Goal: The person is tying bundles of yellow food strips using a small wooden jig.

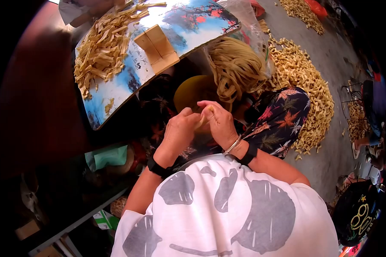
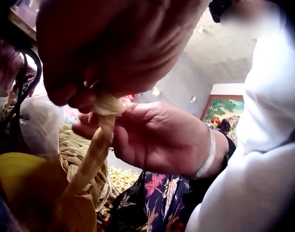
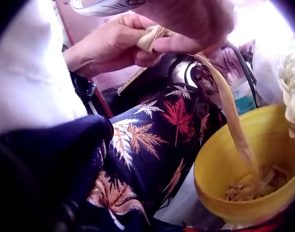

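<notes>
Both hands meet over the lap, holding a pale yellow strip (image 3: 229,101) whose upper end is folded into a small knot (image 3: 150,38). The left hand (image 1: 178,132) pinches the knot between thumb and fingers. Close against it, the right hand (image 1: 220,124) grips the same strip with curled fingers. From the hands the strip's long tail hangs down into a yellow bucket (image 3: 210,166), which has small pieces at its bottom. A bundle of long strips (image 1: 235,64) lies beyond the hands.
A painted board (image 1: 184,25) at the upper left bears a heap of flat pieces (image 1: 103,51) and a wooden block (image 1: 157,48). A large pile of small knotted pieces (image 1: 308,94) covers the floor at right. A clear plastic bag (image 2: 40,121) stands beside the bucket.
</notes>
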A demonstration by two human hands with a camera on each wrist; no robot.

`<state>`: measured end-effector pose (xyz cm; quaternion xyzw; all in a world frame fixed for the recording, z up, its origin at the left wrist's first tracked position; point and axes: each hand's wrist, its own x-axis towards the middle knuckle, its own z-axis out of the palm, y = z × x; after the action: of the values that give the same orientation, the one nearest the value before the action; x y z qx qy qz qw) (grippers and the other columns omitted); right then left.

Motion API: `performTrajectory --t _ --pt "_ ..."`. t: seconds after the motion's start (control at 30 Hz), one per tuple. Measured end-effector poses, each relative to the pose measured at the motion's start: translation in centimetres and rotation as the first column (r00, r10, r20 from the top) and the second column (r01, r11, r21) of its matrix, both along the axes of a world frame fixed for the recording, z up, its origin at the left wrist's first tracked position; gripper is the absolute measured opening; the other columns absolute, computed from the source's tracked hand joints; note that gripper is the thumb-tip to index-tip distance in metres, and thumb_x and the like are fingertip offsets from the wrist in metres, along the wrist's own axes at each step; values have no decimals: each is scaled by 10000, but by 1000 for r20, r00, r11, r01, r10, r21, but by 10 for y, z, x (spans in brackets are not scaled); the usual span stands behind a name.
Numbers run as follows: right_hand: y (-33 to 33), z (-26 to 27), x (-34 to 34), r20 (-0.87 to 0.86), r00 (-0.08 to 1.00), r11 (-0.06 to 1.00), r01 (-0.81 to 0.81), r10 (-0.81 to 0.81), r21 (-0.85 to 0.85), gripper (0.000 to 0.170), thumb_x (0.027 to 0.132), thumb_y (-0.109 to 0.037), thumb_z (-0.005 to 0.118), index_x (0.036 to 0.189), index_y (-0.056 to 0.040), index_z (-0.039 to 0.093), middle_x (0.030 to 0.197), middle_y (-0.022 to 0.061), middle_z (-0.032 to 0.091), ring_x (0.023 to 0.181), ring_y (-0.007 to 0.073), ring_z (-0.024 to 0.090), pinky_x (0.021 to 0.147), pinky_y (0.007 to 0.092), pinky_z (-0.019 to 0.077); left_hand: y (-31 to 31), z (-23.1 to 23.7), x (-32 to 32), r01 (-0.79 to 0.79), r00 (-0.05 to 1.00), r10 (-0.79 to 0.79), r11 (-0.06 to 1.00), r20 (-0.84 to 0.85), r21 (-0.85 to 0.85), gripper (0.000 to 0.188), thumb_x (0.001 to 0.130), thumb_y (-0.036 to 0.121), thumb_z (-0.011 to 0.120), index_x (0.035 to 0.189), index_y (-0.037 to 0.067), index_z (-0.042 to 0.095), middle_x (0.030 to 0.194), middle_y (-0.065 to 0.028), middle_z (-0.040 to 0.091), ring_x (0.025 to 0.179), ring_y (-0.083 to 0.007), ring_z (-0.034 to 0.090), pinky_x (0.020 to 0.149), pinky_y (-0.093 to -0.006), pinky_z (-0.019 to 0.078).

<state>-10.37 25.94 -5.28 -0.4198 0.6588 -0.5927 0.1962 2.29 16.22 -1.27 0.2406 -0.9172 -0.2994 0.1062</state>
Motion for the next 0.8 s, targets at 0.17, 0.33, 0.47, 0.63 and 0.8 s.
performTrajectory --t 0.17,0.33,0.47,0.63,0.8 --pt "-7 -25 -4 737 674 923 -249 -54 295 268 994 -274 568 942 -14 605 761 62 659 705 161 678 489 282 511 4 -4 -1 -40 995 20 979 -101 -201 423 747 -41 645 1153 79 620 891 -123 561 753 -342 632 644 -393 540" --pt "-12 -12 -4 384 923 934 -154 19 322 239 961 -255 612 998 -20 636 804 71 660 714 146 632 676 292 516 5 -9 -4 -79 994 57 962 -91 -260 403 749 -38 656 1138 63 629 887 -128 559 738 -342 634 622 -396 540" --pt "-3 -1 -3 178 972 962 -188 153 199 222 944 -220 622 1043 -24 652 859 101 669 763 198 642 755 303 512 2 -10 -8 -150 988 138 963 -68 -225 345 776 -39 647 1111 44 648 898 -133 572 755 -353 632 652 -400 536" --pt "-3 -8 -16 581 794 926 -334 178 174 178 981 -232 585 1029 -74 652 905 32 669 767 163 636 696 292 512 -1 -13 -7 -133 972 180 951 -150 281 308 814 -90 590 1094 13 667 915 -140 584 752 -316 617 681 -345 507" --pt "-3 -11 -18 946 124 838 -508 301 -200 191 1013 -259 550 1086 -108 641 1057 -53 622 979 45 565 787 231 508 -4 -14 -8 -152 963 161 987 -218 59 283 818 -71 593 1090 0 630 900 -162 602 784 -284 626 710 -343 512"
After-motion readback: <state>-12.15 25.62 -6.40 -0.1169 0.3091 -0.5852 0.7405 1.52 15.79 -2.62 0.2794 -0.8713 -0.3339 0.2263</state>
